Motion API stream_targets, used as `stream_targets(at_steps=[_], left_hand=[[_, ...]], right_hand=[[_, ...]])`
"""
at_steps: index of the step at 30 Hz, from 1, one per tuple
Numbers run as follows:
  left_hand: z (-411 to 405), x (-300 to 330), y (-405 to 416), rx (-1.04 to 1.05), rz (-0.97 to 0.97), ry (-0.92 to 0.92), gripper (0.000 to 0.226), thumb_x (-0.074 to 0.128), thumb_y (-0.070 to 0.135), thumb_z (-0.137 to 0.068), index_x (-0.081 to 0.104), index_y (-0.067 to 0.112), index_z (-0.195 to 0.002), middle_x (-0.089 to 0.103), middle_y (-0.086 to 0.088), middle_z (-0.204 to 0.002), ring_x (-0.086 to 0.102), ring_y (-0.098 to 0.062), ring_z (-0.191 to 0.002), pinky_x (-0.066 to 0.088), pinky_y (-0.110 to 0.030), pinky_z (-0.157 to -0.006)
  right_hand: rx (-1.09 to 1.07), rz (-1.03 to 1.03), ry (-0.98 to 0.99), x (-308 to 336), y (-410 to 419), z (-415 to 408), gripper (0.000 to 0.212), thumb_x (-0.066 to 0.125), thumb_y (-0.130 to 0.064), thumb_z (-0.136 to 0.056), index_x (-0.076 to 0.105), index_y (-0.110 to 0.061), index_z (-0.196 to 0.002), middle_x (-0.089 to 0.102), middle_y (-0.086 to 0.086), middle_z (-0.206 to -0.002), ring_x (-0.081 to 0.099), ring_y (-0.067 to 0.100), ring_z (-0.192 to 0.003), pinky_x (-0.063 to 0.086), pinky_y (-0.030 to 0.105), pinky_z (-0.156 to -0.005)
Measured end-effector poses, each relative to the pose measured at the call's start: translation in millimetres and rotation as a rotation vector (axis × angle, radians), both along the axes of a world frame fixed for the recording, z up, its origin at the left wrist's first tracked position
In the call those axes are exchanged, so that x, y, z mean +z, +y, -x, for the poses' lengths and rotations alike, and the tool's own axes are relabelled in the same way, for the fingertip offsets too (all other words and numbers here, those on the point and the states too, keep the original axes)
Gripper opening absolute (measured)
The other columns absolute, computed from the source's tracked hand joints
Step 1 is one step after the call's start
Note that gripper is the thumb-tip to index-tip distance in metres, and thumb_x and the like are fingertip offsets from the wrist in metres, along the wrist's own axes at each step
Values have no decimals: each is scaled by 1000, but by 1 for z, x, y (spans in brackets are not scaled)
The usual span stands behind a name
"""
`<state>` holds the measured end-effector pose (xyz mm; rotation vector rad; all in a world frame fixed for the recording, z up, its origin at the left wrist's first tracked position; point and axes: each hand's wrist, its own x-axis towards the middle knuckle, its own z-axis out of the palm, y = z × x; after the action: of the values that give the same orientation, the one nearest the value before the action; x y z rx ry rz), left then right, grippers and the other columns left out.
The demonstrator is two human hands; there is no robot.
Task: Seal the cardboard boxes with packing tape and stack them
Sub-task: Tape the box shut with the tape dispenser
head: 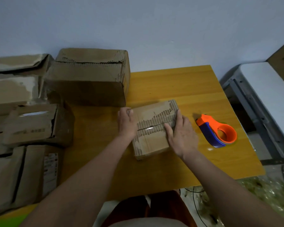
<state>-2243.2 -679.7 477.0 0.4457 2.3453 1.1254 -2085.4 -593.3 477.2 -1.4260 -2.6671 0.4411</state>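
Head view
Small box: the small cardboard box [152, 128] sits at the middle of the frame on my counter [179, 86], top flaps shut, a glossy strip of clear tape along the seam.
Left hand: my left hand [126, 123] presses the box's left edge with relaxed fingers; it grasps nothing.
Right hand: my right hand [181, 135] lies flat over the box's right side, thumb on the seam, fingers straight along the right edge; also not gripping.
Edges and room: bare counter runs to the right of the box and toward the upper right corner; the counter's near edge lies just below my forearms.
Tape dispenser: the orange and blue tape dispenser [217, 131] lies on the counter right of the box, near but apart from my right hand.
Other boxes: a large box [88, 79] stands at upper left, touching the wall side; more boxes [36, 125] crowd the left edge.
Materials: the box top is torn, its corrugated ribs showing; the counter is smooth yellow wood grain; the dispenser is shiny plastic with a round ring.
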Motion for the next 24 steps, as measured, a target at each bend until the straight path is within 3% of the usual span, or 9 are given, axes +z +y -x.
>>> stream_targets(at_steps=[2, 3, 6, 10, 11, 13, 15, 19, 24], left_hand=[[4, 0, 6, 123, -107, -170, 25, 27, 37, -105, 42, 17, -111, 46, 0, -100, 49, -25, -101, 38, -30, -74], [8, 2, 9, 182, -144, -271, 30, 27, 41, -105, 43, 17, -113, 50, -2, -102, 51, -25, -101, 41, -31, -77], [14, -1, 12, 272, -168, -518, 56, 29, 60, -98, 40, 24, -139, 51, -6, -136, 51, -29, -123, 42, -49, -103], [2, -31, -3, 307, -113, -679, 107, 30, 102, -53, 36, 43, -142, 47, -6, -145, 49, -35, -127, 40, -61, -101], [-11, -27, -11, 320, -102, -661, 103, 28, 101, -58, 29, 46, -146, 41, -6, -150, 45, -37, -131, 37, -61, -104], [-41, 2, -27, 306, -99, -544, 73, 28, 73, -90, 8, 41, -153, 29, -6, -157, 37, -36, -138, 33, -57, -110], [-69, 11, -43, 249, -105, -435, 67, 34, 48, -101, -4, 33, -154, 21, -5, -159, 32, -31, -140, 32, -47, -112], [-87, 4, -48, 265, -158, -327, 74, 52, 34, -98, 5, 31, -155, 39, -7, -147, 47, -27, -126, 47, -44, -100], [-84, -1, -45, 298, -176, -328, 52, 31, 36, -104, 14, 35, -154, 49, -6, -139, 54, -27, -119, 47, -49, -99]], right_hand=[[-14, -13, -6, -1, -1, 2, 70, 25, -53, -97, 11, -12, -152, 39, 13, -140, 41, 28, -127, 42, 38, -96], [-19, -19, -8, -1, -2, 4, 69, 24, -52, -98, 10, -12, -152, 40, 13, -138, 42, 28, -125, 43, 38, -94], [-21, -23, -23, 1, -3, 5, 70, 22, -53, -98, 8, -11, -152, 41, 13, -134, 43, 28, -122, 44, 38, -90], [-31, -35, -34, 0, -5, 5, 69, 22, -51, -98, 6, -11, -153, 43, 15, -129, 44, 29, -119, 45, 40, -87], [-37, -28, -29, 0, -5, 5, 69, 22, -51, -98, 5, -12, -153, 43, 14, -129, 45, 30, -119, 45, 41, -87], [-78, 25, -31, 2, -2, 8, 73, 22, -57, -97, 8, -12, -152, 45, 14, -132, 47, 31, -120, 45, 41, -88], [-156, 133, -37, 6, 4, 15, 86, 27, -72, -88, 21, -10, -148, 51, 13, -133, 51, 32, -119, 44, 41, -87], [-157, 166, -101, 13, 13, 20, 83, 48, -82, -71, 47, -13, -116, 65, 8, -107, 61, 32, -102, 45, 37, -74], [-297, 294, 191, 3, 24, 9, 56, 45, -62, -89, 67, -11, -86, 67, 10, -85, 62, 34, -85, 50, 42, -69]])
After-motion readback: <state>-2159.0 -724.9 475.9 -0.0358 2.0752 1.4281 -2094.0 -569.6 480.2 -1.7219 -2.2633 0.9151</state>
